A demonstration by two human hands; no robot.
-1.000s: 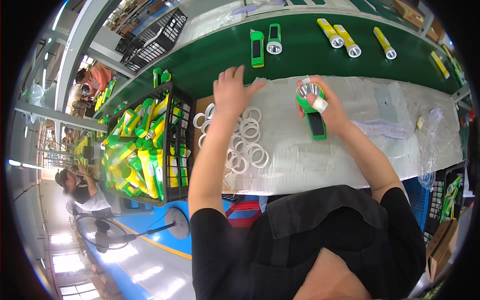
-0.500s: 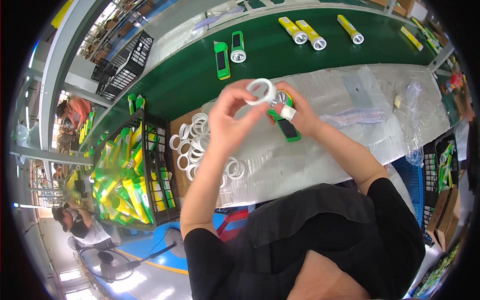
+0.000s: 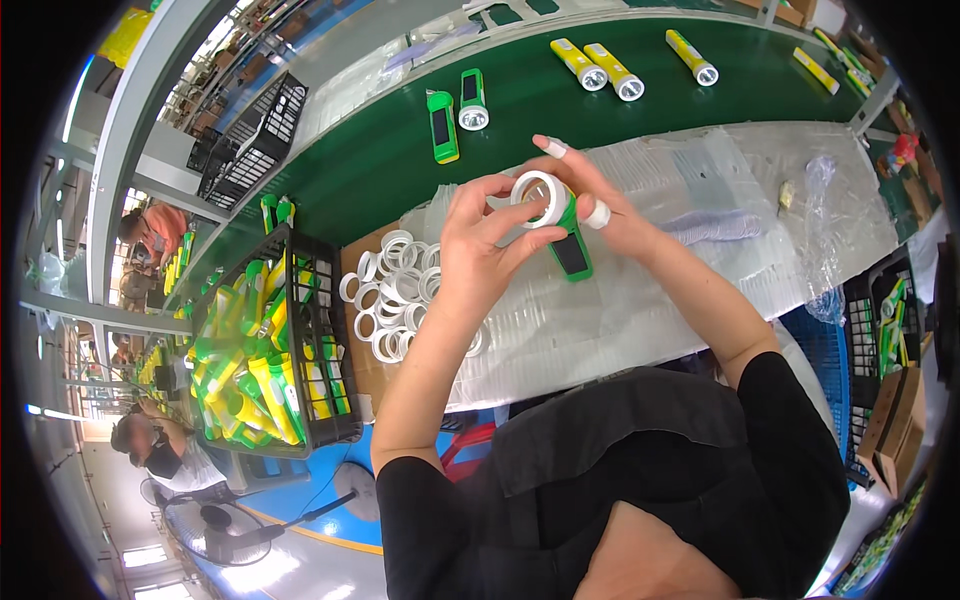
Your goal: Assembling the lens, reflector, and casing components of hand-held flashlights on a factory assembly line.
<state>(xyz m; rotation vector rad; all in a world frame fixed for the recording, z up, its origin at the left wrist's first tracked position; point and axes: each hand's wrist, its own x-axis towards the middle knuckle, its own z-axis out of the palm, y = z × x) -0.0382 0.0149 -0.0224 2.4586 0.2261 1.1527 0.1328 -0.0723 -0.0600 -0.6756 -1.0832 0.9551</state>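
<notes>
A white plastic ring point(image 3: 558, 199) is pinched in my left hand point(image 3: 480, 240), with a finger reaching across its opening and the thumb at its lower edge. The ring overlaps the head end of a green flashlight point(image 3: 571, 256) with a dark panel on its body; whether it is seated there I cannot tell. My right hand point(image 3: 622, 222) is at the flashlight's head, its index finger and thumb lifted away and white tape on both tips. The other right fingers are mostly hidden behind the flashlight and appear to hold it. Several loose white rings point(image 3: 400, 285) lie left of my left forearm.
A black crate point(image 3: 325, 330) heaped with green and yellow flashlight parts point(image 3: 250, 370) stands at the left. Two green flashlights point(image 3: 473, 100) and several yellow ones point(image 3: 615, 72) lie on the green bench point(image 3: 380, 170). A stack of clear discs point(image 3: 715, 227) rests on the plastic sheeting point(image 3: 560, 335).
My left hand has brought the ring down and right over the flashlight's head. My right index finger and thumb have spread away from the flashlight. The whole view has shifted slightly.
</notes>
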